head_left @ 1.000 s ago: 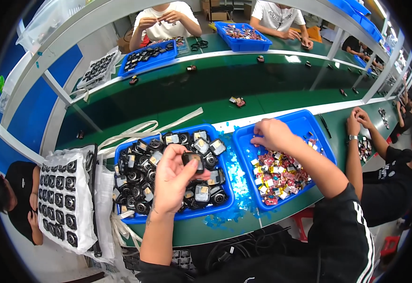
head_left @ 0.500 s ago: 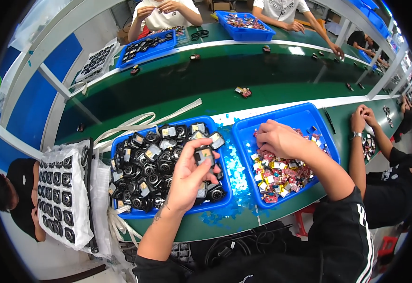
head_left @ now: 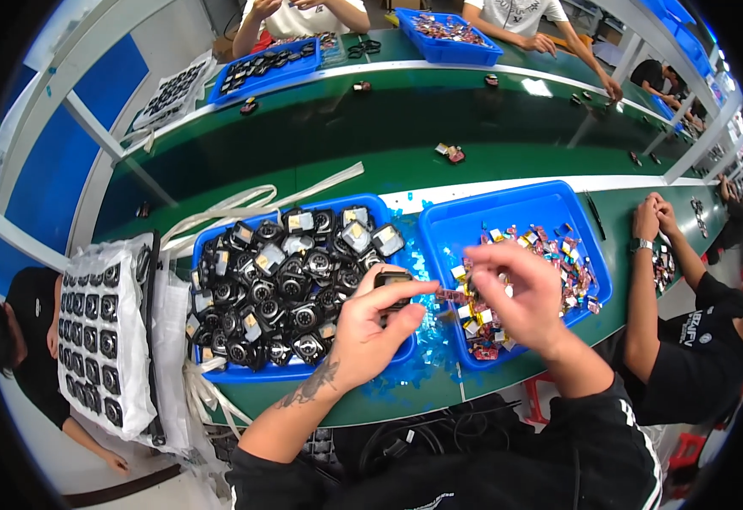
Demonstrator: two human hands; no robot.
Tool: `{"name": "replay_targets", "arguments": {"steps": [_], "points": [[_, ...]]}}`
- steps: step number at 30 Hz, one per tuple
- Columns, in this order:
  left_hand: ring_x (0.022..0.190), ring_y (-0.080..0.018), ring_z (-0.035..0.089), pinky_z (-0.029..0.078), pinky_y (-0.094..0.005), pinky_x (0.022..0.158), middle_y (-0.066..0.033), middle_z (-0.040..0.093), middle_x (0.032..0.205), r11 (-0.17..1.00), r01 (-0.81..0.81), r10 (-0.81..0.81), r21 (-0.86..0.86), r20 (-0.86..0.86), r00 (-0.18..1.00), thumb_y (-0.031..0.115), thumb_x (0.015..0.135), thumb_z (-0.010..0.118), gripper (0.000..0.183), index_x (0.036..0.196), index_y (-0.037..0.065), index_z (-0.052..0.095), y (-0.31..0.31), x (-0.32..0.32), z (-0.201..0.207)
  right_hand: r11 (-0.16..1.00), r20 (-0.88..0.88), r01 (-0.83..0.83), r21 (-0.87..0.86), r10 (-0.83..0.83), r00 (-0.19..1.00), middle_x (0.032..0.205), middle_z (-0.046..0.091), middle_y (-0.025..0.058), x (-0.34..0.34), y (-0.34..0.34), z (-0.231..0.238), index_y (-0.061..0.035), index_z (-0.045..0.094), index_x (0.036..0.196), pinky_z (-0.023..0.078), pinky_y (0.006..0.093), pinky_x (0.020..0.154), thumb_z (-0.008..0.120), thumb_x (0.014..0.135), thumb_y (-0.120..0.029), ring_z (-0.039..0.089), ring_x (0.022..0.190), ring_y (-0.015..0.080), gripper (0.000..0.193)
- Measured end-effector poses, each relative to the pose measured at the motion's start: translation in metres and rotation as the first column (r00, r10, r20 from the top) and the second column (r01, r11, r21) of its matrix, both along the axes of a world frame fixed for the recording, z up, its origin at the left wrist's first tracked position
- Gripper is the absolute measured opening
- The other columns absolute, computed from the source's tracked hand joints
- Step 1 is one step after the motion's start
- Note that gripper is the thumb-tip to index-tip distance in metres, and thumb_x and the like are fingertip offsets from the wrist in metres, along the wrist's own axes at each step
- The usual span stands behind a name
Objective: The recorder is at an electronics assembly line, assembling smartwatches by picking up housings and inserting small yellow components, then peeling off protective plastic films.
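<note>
My left hand (head_left: 356, 333) grips a black smartwatch case (head_left: 392, 279) between thumb and fingers, over the right edge of the left blue tray (head_left: 290, 374). That tray is heaped with similar black cases (head_left: 262, 293), some showing round backs and others pale inner parts. My right hand (head_left: 524, 293) pinches a small reddish circuit board (head_left: 451, 295) close to the left fingertips, in front of the right blue tray (head_left: 507, 202). Inside that tray lie many small red, yellow and white electronic parts (head_left: 577, 270).
Blue film scraps (head_left: 431, 327) litter the green bench between the trays. At left stands a white tray of watch cases (head_left: 91, 336) beside white straps (head_left: 252, 208). A conveyor belt (head_left: 337, 123) carries small parts. Co-workers sit across and at right; a co-worker's hands (head_left: 653, 217) are near.
My right hand has come up out of the parts tray with a small circuit board. My left hand has moved right and slightly down with the watch case, so both hands are now close together.
</note>
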State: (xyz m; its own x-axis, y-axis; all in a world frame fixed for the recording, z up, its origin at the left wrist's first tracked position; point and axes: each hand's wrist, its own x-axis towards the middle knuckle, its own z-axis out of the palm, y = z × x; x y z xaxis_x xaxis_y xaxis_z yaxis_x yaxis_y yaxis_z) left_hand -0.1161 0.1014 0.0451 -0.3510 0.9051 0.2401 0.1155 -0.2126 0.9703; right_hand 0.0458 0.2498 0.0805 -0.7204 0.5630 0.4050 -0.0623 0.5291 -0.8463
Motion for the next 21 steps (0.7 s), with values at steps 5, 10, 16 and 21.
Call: {"name": "replay_targets", "arguments": {"steps": [5,10,16,21], "points": [[0.074,-0.0083,0.051,0.043,-0.0220,0.062,-0.0045,0.054,0.103,0.995,-0.056,0.045,-0.083,-0.127,0.991,0.012,0.076,0.081,0.032,0.107,0.009,0.073,0.003,0.011,0.010,0.995,-0.093,-0.077,0.069,0.083,0.992,0.082,0.068,0.0083,-0.006,-0.017,-0.007,0.0001,0.069,0.103,0.048,0.0262,0.061,0.068,0.082,0.003,0.060,0.066,0.0139,0.022],[0.074,-0.0029,0.047,0.038,-0.0189,0.059,-0.0028,0.051,0.103,0.998,-0.062,0.064,0.013,-0.216,0.974,0.007,0.072,0.082,0.020,0.089,0.004,0.073,0.001,0.011,0.010,0.992,-0.076,-0.083,0.091,0.090,0.993,0.080,0.069,0.0081,-0.006,-0.018,-0.010,-0.0006,0.070,0.101,0.048,0.0265,0.059,0.070,0.080,0.002,0.060,0.066,0.0133,0.021],[0.071,-0.0088,0.042,0.037,-0.0239,0.058,-0.0051,0.051,0.098,0.998,0.056,-0.055,-0.036,0.043,0.998,0.009,0.079,0.077,0.019,0.096,0.004,0.071,0.001,0.009,0.006,0.994,-0.139,-0.111,0.019,0.113,0.984,0.083,0.069,0.0080,-0.006,-0.020,-0.005,-0.0004,0.070,0.101,0.049,0.0240,0.059,0.070,0.079,0.005,0.060,0.067,0.0118,0.022],[0.077,-0.0095,0.046,0.039,-0.0244,0.059,-0.0065,0.051,0.098,0.998,0.035,-0.035,-0.045,-0.017,0.999,0.010,0.078,0.078,0.016,0.092,0.004,0.071,0.001,0.006,0.003,0.982,-0.036,-0.189,0.003,0.189,0.981,0.087,0.070,0.0089,-0.003,-0.018,-0.002,0.0003,0.069,0.101,0.049,0.0227,0.061,0.070,0.081,0.004,0.061,0.070,0.0111,0.021]]}}
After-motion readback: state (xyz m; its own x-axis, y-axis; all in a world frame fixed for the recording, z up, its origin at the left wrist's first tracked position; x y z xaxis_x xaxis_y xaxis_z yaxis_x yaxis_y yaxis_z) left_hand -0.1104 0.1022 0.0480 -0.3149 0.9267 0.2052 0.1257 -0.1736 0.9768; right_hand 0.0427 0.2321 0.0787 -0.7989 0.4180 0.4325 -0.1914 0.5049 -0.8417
